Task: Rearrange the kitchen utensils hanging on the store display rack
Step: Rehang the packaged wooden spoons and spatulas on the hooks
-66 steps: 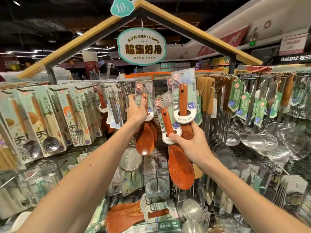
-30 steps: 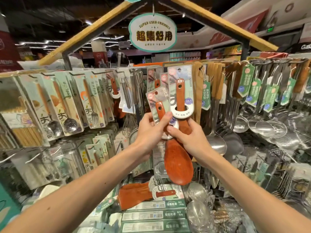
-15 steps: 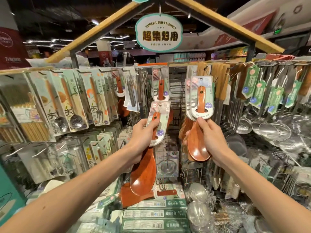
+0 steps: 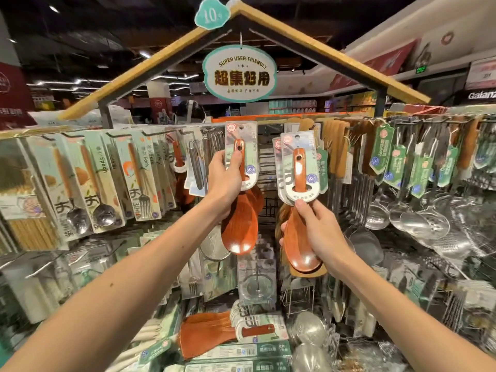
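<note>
Under the little roof of the display rack (image 4: 335, 59), two carded wooden spoons are held up near the top rail, apart from each other. The left hand (image 4: 224, 181) grips the left spoon (image 4: 239, 229) by its handle and card. The right hand (image 4: 315, 232) holds the right spoon (image 4: 299, 167), fingers curled round its bowl, thumb just below the card. Steel ladles (image 4: 413, 221) hang to the right.

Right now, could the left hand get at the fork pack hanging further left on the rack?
Probably not yet: the left hand grips a rice spoon, so it is occupied, though the fork pack hangs uncovered.
</note>
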Action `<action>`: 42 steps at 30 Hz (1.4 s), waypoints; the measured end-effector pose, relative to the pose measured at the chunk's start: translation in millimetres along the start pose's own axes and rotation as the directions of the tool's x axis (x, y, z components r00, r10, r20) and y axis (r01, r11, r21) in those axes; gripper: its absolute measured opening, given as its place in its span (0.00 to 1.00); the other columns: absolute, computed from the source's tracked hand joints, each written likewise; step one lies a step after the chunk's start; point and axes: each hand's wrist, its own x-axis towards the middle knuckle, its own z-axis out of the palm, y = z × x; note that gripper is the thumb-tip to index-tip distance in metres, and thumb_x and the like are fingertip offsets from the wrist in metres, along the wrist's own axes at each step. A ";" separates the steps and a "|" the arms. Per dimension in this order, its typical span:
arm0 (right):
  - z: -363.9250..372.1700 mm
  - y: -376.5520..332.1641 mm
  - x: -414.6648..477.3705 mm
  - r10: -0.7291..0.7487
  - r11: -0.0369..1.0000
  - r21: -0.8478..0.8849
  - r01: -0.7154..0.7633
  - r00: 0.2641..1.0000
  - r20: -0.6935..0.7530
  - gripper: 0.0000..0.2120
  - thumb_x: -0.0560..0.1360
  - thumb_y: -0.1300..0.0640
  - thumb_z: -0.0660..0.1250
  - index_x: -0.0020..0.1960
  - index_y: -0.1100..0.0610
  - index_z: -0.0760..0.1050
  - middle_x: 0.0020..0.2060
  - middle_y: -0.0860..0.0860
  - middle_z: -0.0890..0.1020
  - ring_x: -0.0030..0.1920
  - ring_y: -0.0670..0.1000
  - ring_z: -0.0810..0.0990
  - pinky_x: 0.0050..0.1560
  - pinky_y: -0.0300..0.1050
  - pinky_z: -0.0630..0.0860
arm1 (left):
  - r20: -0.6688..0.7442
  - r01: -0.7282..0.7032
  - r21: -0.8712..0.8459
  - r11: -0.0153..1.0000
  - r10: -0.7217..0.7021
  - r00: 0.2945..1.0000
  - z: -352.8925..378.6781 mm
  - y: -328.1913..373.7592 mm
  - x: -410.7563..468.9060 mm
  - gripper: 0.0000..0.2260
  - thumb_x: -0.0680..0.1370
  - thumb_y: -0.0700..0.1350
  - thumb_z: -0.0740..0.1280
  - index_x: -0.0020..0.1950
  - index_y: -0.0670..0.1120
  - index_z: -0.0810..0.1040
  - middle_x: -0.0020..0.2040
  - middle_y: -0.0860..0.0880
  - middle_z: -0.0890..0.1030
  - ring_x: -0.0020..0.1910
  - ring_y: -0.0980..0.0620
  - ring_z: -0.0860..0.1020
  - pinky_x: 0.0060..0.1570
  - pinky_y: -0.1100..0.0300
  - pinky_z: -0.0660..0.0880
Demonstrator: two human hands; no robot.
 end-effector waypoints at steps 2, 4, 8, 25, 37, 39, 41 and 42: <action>-0.3 0.8 1.5 -0.003 1.000 -0.001 0.003 1.000 0.012 0.11 0.83 0.49 0.59 0.58 0.54 0.74 0.38 0.60 0.85 0.37 0.63 0.85 0.42 0.58 0.83 | -0.019 0.015 0.015 1.000 -0.015 1.000 4.9 -3.8 8.9 0.07 0.84 0.50 0.60 0.58 0.49 0.71 0.55 0.47 0.80 0.54 0.49 0.81 0.58 0.49 0.78; -1.8 1.9 2.7 -0.002 1.000 -0.002 0.002 1.000 0.020 0.10 0.83 0.49 0.59 0.58 0.53 0.74 0.38 0.60 0.85 0.36 0.62 0.85 0.41 0.57 0.83 | -0.020 0.054 0.025 0.998 -0.054 0.998 7.6 -10.7 16.8 0.09 0.84 0.51 0.60 0.60 0.49 0.71 0.56 0.47 0.81 0.54 0.48 0.81 0.58 0.46 0.79; -6.3 3.5 7.0 -0.006 1.000 -0.014 0.006 1.000 0.018 0.10 0.83 0.49 0.58 0.59 0.53 0.74 0.39 0.61 0.85 0.36 0.60 0.85 0.38 0.53 0.83 | -0.034 0.079 0.082 0.993 -0.076 0.997 11.1 -22.8 30.2 0.08 0.83 0.53 0.61 0.59 0.51 0.71 0.55 0.47 0.82 0.53 0.47 0.81 0.58 0.45 0.78; -6.5 7.1 15.2 -0.016 1.000 0.001 0.016 0.999 0.039 0.09 0.83 0.50 0.59 0.60 0.51 0.74 0.38 0.60 0.84 0.36 0.63 0.83 0.44 0.61 0.83 | -0.017 0.135 0.272 0.953 -0.136 0.991 17.5 -38.1 47.1 0.16 0.84 0.53 0.59 0.64 0.44 0.73 0.58 0.46 0.79 0.54 0.48 0.77 0.51 0.54 0.71; 7.9 16.7 9.1 -0.126 0.964 -0.229 0.134 0.991 0.048 0.17 0.73 0.30 0.60 0.58 0.35 0.74 0.50 0.45 0.85 0.52 0.50 0.84 0.58 0.63 0.77 | 0.171 0.075 0.116 0.990 -0.094 0.981 10.0 1.0 -55.3 0.20 0.76 0.65 0.65 0.57 0.52 0.71 0.49 0.48 0.80 0.46 0.52 0.80 0.55 0.47 0.79; 16.9 18.2 6.0 -0.134 0.936 -0.321 0.144 0.990 0.051 0.21 0.73 0.27 0.58 0.57 0.37 0.73 0.51 0.42 0.84 0.54 0.48 0.82 0.58 0.61 0.76 | 0.193 0.104 0.107 0.989 -0.123 0.973 11.1 7.4 -65.1 0.24 0.72 0.66 0.70 0.59 0.51 0.71 0.47 0.49 0.79 0.43 0.54 0.78 0.50 0.52 0.78; 25.2 17.2 0.5 -0.166 0.908 -0.384 0.168 0.985 0.041 0.15 0.78 0.35 0.59 0.55 0.44 0.73 0.46 0.43 0.84 0.52 0.47 0.81 0.56 0.58 0.76 | 0.153 0.104 0.132 0.986 -0.124 0.980 9.6 8.9 -69.0 0.26 0.69 0.63 0.75 0.59 0.52 0.70 0.43 0.53 0.77 0.40 0.57 0.77 0.43 0.59 0.75; 28.8 16.3 -3.0 -0.172 0.897 -0.407 0.175 0.984 0.044 0.13 0.79 0.38 0.59 0.55 0.45 0.73 0.46 0.43 0.83 0.52 0.46 0.80 0.55 0.54 0.76 | 0.139 0.105 0.140 0.985 -0.125 0.982 7.8 8.3 -69.1 0.26 0.68 0.60 0.77 0.58 0.52 0.70 0.41 0.55 0.76 0.39 0.58 0.77 0.41 0.60 0.73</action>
